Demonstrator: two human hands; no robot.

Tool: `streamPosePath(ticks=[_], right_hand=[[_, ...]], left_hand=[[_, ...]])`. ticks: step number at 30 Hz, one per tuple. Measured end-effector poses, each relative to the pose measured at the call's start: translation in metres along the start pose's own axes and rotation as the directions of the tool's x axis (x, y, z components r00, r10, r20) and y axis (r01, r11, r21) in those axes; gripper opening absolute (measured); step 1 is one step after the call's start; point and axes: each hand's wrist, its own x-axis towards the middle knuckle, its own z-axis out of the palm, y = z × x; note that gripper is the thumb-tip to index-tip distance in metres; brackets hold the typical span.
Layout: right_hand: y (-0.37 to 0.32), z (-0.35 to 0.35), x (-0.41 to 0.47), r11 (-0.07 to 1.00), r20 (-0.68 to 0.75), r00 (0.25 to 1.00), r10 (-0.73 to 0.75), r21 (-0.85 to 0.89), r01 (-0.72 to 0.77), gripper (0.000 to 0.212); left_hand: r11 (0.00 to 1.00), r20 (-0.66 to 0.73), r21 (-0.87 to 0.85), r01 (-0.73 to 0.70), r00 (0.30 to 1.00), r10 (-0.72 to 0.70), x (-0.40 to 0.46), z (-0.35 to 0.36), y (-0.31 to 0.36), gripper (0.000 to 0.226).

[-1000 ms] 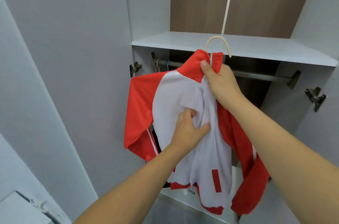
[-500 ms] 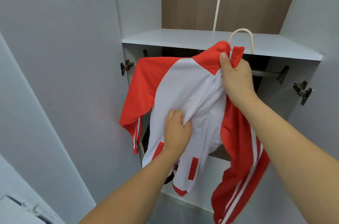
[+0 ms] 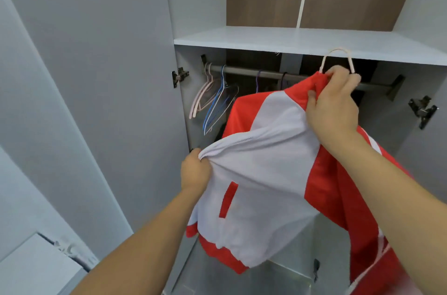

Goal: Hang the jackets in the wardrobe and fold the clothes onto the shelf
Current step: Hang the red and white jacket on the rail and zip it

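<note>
A red and white jacket (image 3: 266, 169) hangs on a cream hanger whose hook (image 3: 338, 57) rises just in front of the shelf edge, above the rail (image 3: 246, 72). My right hand (image 3: 333, 106) grips the red collar and the hanger's neck, close to the rail's right part. My left hand (image 3: 194, 171) pinches the white front edge and pulls it out to the left. The jacket's right sleeve trails down at the lower right.
Several empty hangers (image 3: 212, 99) hang at the rail's left end, and two dark hooks (image 3: 258, 79) sit mid-rail. A white shelf (image 3: 302, 41) spans the wardrobe above the rail. The open door (image 3: 84, 77) stands left; a hinge (image 3: 422, 111) sticks out on the right.
My right hand has carried the hanger to the right and up toward the rail. My left hand has pulled the jacket front out leftward, uncovering the empty hangers.
</note>
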Motion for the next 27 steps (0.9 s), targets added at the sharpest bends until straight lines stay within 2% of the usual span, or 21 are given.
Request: streamPosePath(ticks=[2,3,4,6,8,9,11,12,15,17,18,19,20,22,23,25,27], right_hand=[[0.005,0.005,-0.016,0.991,0.104,0.987,-0.124,-0.045,0.129,0.050],[0.007,0.008,-0.026,0.979,0.187,0.964,-0.190,-0.032,0.200,0.056],[0.011,0.012,-0.036,0.967,0.273,0.930,-0.245,-0.005,0.256,0.058],[0.021,0.022,-0.052,0.960,0.429,0.863,-0.268,0.038,0.279,0.047],[0.029,0.030,-0.061,0.981,0.533,0.824,-0.190,0.078,0.176,0.030],[0.031,0.033,-0.063,0.989,0.571,0.811,-0.126,0.133,0.060,0.025],[0.032,0.034,-0.066,0.946,0.636,0.772,0.006,0.247,-0.211,0.021],[0.029,0.032,-0.068,0.914,0.666,0.745,0.041,0.277,-0.298,0.020],[0.018,0.025,-0.079,0.853,0.748,0.663,-0.017,0.357,-0.381,0.006],[0.011,0.021,-0.088,0.855,0.790,0.610,-0.054,0.353,-0.381,0.041],[0.010,0.023,-0.091,0.875,0.792,0.607,-0.059,0.334,-0.352,0.059],[0.008,0.025,-0.094,0.898,0.787,0.614,-0.058,0.310,-0.313,0.067],[0.007,0.026,-0.096,0.915,0.773,0.631,-0.060,0.296,-0.275,0.062],[0.005,0.030,-0.099,0.937,0.723,0.687,-0.080,0.289,-0.196,0.029],[0.003,0.030,-0.100,0.943,0.698,0.710,-0.092,0.291,-0.164,0.021],[0.001,0.031,-0.099,0.938,0.638,0.767,-0.070,0.303,-0.166,0.029],[0.003,0.028,-0.092,0.929,0.549,0.836,0.009,0.304,-0.210,0.026]], left_hand=[[0.986,0.016,-0.002,-0.170,0.985,0.170,0.001,-0.009,0.025,0.020],[0.960,0.036,0.051,-0.276,0.961,0.274,0.002,-0.014,0.041,0.017],[0.910,0.069,0.136,-0.391,0.920,0.385,0.005,-0.020,0.055,0.009],[0.749,0.157,0.314,-0.583,0.810,0.565,0.012,-0.031,0.081,0.011],[0.638,0.239,0.347,-0.688,0.722,0.649,0.021,-0.040,0.098,0.005],[0.622,0.278,0.313,-0.717,0.696,0.662,0.024,-0.043,0.104,0.006],[0.660,0.373,0.206,-0.722,0.682,0.630,0.028,-0.046,0.110,0.009],[0.692,0.417,0.154,-0.705,0.681,0.601,0.028,-0.046,0.111,0.011],[0.726,0.463,0.050,-0.686,0.660,0.592,0.025,-0.042,0.116,0.022],[0.739,0.464,0.001,-0.673,0.655,0.596,0.021,-0.037,0.121,0.019],[0.746,0.468,-0.011,-0.666,0.656,0.592,0.020,-0.035,0.124,0.015],[0.749,0.478,-0.010,-0.662,0.655,0.586,0.019,-0.033,0.127,0.012],[0.749,0.493,-0.006,-0.662,0.650,0.578,0.018,-0.032,0.130,0.009],[0.746,0.533,0.004,-0.666,0.632,0.562,0.015,-0.029,0.133,0.010],[0.747,0.544,0.010,-0.665,0.630,0.554,0.013,-0.028,0.133,0.011],[0.771,0.528,0.050,-0.635,0.671,0.520,0.012,-0.026,0.131,0.016],[0.800,0.530,0.154,-0.580,0.732,0.429,0.014,-0.026,0.123,0.019]])
